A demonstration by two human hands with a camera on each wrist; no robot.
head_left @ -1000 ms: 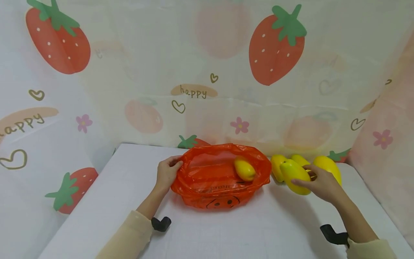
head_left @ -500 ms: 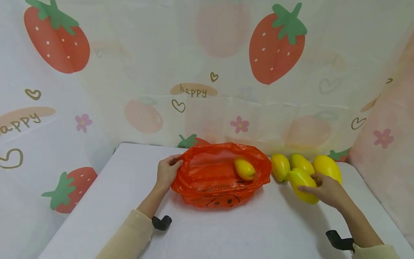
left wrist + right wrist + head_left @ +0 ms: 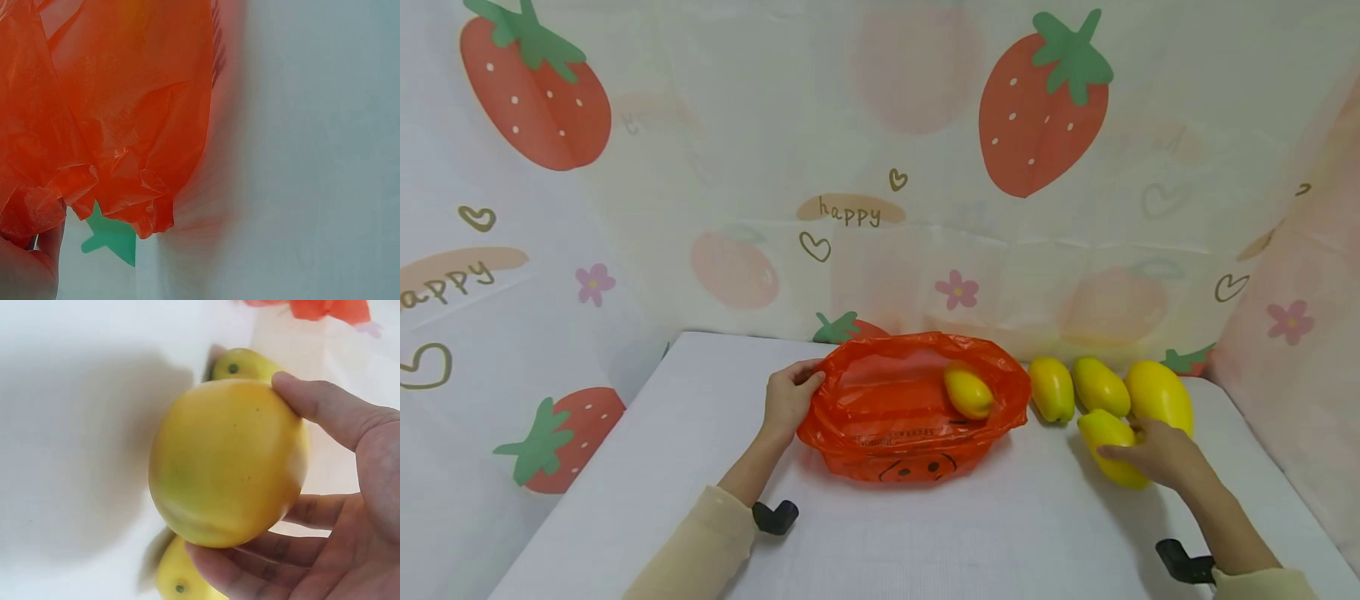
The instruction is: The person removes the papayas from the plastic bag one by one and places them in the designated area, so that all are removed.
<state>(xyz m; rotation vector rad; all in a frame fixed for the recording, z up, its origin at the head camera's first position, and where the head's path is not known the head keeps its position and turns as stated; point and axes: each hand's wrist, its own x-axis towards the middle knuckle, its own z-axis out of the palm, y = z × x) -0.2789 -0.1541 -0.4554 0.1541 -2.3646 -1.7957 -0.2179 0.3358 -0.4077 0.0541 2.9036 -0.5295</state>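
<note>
My left hand pinches the left rim of a red plastic bag, which stands wide open on the table. One yellow fruit lies inside the bag, at its right. In the right wrist view, my right hand grips a smooth yellow papaya-shaped fruit, thumb on one side and fingers on the other. The head view puts this hand right of the bag, in front of other yellow fruits. Whether the gripped fruit touches the table, I cannot tell. Red film fills much of the left wrist view and hides most of that hand.
Behind the gripped fruit lie a yellow fruit, a greenish-yellow one and a larger one. The white table meets a strawberry-printed cloth at the back.
My right hand has moved right and nearer to me with the papaya-shaped fruit, away from the bag and the other fruits. The left hand and the bag stay put.
</note>
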